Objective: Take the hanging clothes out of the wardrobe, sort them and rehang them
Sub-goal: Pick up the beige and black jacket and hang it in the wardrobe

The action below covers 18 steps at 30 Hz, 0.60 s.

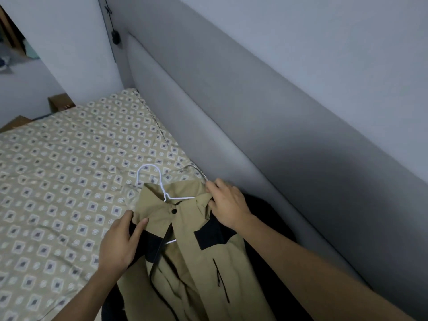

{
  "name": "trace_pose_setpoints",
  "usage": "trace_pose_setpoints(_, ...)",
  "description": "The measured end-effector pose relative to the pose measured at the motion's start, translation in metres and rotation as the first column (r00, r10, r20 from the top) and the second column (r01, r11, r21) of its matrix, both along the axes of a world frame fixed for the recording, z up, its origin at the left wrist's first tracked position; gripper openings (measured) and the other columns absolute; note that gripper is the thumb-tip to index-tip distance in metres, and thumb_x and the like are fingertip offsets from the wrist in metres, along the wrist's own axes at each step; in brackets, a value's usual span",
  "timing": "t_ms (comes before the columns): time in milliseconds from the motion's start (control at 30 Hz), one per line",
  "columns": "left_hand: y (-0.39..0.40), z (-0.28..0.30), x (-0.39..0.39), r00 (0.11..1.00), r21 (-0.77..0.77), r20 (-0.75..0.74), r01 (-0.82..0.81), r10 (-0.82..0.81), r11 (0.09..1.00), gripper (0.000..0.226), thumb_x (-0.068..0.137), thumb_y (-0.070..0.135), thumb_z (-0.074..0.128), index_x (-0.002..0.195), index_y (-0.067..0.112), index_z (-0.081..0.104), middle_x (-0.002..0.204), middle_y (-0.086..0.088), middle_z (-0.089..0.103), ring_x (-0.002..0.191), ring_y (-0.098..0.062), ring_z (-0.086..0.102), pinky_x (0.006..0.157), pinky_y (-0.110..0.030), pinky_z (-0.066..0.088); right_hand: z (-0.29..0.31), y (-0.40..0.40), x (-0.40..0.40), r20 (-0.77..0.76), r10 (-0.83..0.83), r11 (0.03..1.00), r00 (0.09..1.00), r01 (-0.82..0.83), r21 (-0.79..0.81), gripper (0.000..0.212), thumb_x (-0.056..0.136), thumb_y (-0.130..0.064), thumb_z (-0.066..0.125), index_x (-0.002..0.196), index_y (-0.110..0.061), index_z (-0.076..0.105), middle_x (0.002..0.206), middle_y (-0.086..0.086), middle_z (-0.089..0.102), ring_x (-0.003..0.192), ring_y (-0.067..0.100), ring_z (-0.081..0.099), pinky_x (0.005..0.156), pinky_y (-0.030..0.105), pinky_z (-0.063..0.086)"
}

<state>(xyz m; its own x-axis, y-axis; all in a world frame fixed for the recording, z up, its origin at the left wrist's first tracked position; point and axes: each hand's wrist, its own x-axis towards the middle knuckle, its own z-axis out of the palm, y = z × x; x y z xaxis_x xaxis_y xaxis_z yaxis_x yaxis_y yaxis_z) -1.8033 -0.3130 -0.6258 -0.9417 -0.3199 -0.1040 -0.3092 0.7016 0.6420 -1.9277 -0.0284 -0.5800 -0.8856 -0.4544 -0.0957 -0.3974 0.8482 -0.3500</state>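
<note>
the khaki jacket (pixel 196 258) with black panels lies on the bed (pixel 58 170), near right, beside the grey headboard (pixel 254 117). a white wire hanger (pixel 159 184) sits in its collar, hook pointing to the far side. the left hand (pixel 120 242) grips the jacket's left shoulder, thumb over the fabric edge. the right hand (pixel 228 202) pinches the right shoulder at the collar. a dark garment (pixel 273 218) lies under the jacket, on its right.

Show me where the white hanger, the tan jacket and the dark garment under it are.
white hanger (pixel 148 169), head view, top of its hook.
tan jacket (pixel 196 262), head view, chest panel right of the zip.
dark garment (pixel 266 218), head view, part showing beyond the jacket.
</note>
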Motion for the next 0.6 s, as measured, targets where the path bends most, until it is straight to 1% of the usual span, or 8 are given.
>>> trace_pose_setpoints(133, 0.007, 0.036, 0.026, 0.997, 0.007, -0.063, 0.054, -0.053, 0.999, 0.038, 0.1, 0.052, 0.054, 0.079, 0.028, 0.036, 0.066, -0.001, 0.05, 0.065, -0.019, 0.052, 0.056, -0.039, 0.042, 0.048, 0.014, 0.046, -0.069, -0.04, 0.999, 0.997, 0.039, -0.013, 0.023, 0.092, -0.012, 0.055, 0.112, -0.02, 0.048, 0.102, 0.003, 0.065, 0.093, 0.032, 0.061, 0.076, 0.042, 0.039)
trace_pose_setpoints(200, 0.012, 0.058, 0.039, 0.988, -0.012, -0.097, 0.118, -0.119, 0.993, 0.037, 0.1, 0.052, 0.055, 0.078, 0.028, 0.036, 0.066, 0.001, 0.051, 0.066, -0.015, 0.052, 0.055, -0.037, 0.041, 0.073, 0.024, 0.077, -0.088, -0.091, 0.996, 0.992, 0.091, -0.007, 0.027, 0.092, -0.012, 0.054, 0.116, -0.023, 0.048, 0.101, 0.0, 0.066, 0.092, 0.031, 0.062, 0.073, 0.04, 0.037)
trace_pose_setpoints(333, 0.022, 0.11, 0.067, 0.952, -0.036, -0.196, 0.231, -0.233, 0.972, 0.034, 0.1, 0.051, 0.056, 0.08, 0.03, 0.04, 0.068, 0.006, 0.052, 0.068, -0.01, 0.053, 0.056, -0.036, 0.042, 0.123, 0.042, 0.146, -0.067, -0.231, 0.972, 0.971, 0.227, -0.067, 0.041, 0.087, -0.015, 0.052, 0.126, -0.029, 0.051, 0.117, -0.004, 0.065, 0.108, 0.028, 0.06, 0.083, 0.042, 0.046)
trace_pose_setpoints(367, 0.025, 0.125, 0.075, 0.939, -0.043, -0.223, 0.258, -0.261, 0.965, 0.033, 0.099, 0.05, 0.057, 0.08, 0.03, 0.039, 0.068, 0.007, 0.052, 0.069, -0.011, 0.053, 0.056, -0.037, 0.042, 0.137, 0.048, 0.164, -0.042, -0.271, 0.959, 0.962, 0.266, -0.093, 0.042, 0.087, -0.02, 0.053, 0.127, -0.031, 0.051, 0.118, -0.004, 0.064, 0.111, 0.026, 0.059, 0.086, 0.042, 0.046)
trace_pose_setpoints(433, 0.033, 0.153, 0.093, 0.915, -0.071, -0.265, 0.295, -0.303, 0.953, 0.034, 0.098, 0.047, 0.061, 0.08, 0.03, 0.039, 0.068, 0.007, 0.051, 0.068, -0.014, 0.052, 0.056, -0.037, 0.041, 0.164, 0.061, 0.201, 0.023, -0.325, 0.935, 0.945, 0.325, -0.141, 0.048, 0.086, -0.036, 0.053, 0.133, -0.033, 0.052, 0.126, -0.005, 0.062, 0.12, 0.022, 0.056, 0.096, 0.042, 0.046)
trace_pose_setpoints(500, 0.048, 0.182, 0.111, 0.889, -0.098, -0.303, 0.33, -0.344, 0.939, 0.033, 0.097, 0.043, 0.065, 0.08, 0.028, 0.042, 0.067, 0.007, 0.052, 0.068, -0.018, 0.053, 0.055, -0.037, 0.038, 0.192, 0.079, 0.241, 0.056, -0.365, 0.911, 0.929, 0.369, -0.187, 0.058, 0.085, -0.053, 0.048, 0.141, -0.036, 0.051, 0.137, -0.007, 0.059, 0.131, 0.016, 0.05, 0.108, 0.04, 0.04)
trace_pose_setpoints(533, 0.053, 0.19, 0.115, 0.88, -0.102, -0.317, 0.337, -0.352, 0.936, 0.032, 0.097, 0.042, 0.066, 0.08, 0.027, 0.043, 0.067, 0.007, 0.053, 0.068, -0.02, 0.054, 0.055, -0.038, 0.039, 0.2, 0.084, 0.252, 0.052, -0.367, 0.908, 0.929, 0.37, -0.199, 0.059, 0.088, -0.059, 0.049, 0.143, -0.038, 0.051, 0.141, -0.009, 0.057, 0.135, 0.013, 0.047, 0.11, 0.038, 0.037)
trace_pose_setpoints(600, 0.072, 0.212, 0.126, 0.842, -0.112, -0.358, 0.39, -0.403, 0.914, 0.03, 0.096, 0.044, 0.065, 0.081, 0.029, 0.044, 0.069, 0.008, 0.054, 0.069, -0.019, 0.055, 0.057, -0.039, 0.042, 0.219, 0.103, 0.284, -0.008, -0.409, 0.896, 0.913, 0.4, -0.192, 0.058, 0.093, -0.069, 0.053, 0.142, -0.039, 0.052, 0.14, -0.013, 0.057, 0.134, 0.009, 0.046, 0.107, 0.034, 0.035)
